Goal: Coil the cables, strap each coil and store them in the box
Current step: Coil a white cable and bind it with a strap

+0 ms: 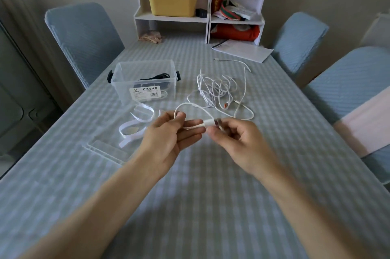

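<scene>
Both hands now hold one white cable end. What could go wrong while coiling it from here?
1. The white cable runs back into the tangled pile; pulling may tighten knots or drag the pile along.
2. The left hand pinches only a small loop, so its grip may slip.

Checked table (211,195): clear box (145,81), white straps (137,121), tangled cables (219,90), papers (242,50).
</scene>
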`<state>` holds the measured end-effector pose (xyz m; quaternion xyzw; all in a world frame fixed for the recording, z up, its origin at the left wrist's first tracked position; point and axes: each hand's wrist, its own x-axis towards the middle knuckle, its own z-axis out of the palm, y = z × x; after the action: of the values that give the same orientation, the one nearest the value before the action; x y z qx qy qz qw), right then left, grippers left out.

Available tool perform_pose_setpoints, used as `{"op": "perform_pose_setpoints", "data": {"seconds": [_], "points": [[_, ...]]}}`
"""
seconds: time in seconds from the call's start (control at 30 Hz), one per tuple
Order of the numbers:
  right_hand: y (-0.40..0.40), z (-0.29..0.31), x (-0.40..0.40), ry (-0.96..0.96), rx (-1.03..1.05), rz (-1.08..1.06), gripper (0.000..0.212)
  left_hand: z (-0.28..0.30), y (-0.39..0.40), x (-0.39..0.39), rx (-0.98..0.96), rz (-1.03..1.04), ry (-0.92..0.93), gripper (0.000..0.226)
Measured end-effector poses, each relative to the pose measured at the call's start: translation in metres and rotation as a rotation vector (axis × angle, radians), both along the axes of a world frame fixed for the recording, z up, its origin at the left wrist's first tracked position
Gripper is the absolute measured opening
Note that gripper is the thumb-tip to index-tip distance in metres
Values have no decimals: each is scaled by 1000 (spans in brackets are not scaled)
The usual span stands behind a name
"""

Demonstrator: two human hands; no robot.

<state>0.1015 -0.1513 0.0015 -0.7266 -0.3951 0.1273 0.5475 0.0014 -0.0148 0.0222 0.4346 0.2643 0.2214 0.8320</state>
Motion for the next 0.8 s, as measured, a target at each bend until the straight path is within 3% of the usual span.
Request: {"op": "perform_pose_setpoints", "data": {"seconds": [0.13,0.27,0.37,0.43,0.5,0.6,0.8], "points": [[-1,5,-4,32,120,-76,37,-4,-8,-5,208,-42,46,9],[-2,-1,2,156,180,-120,37,-7,-1,-12,623,-146,235,21],[-3,0,2,168,110,-58,34,-9,9,-15,926,-279,361,23],[-4,2,1,156,35,36,34,-7,11,-15,991,-261,304,16],[-4,4,-2,147,-54,92,36,-3,10,-14,1000,-248,224,11],[-3,5,-6,73,-108,51,45,-2,7,-8,1059,-237,261,22],[-3,10,-3,125,-35,-11,38,-4,13,1,484,71,193,28]]}}
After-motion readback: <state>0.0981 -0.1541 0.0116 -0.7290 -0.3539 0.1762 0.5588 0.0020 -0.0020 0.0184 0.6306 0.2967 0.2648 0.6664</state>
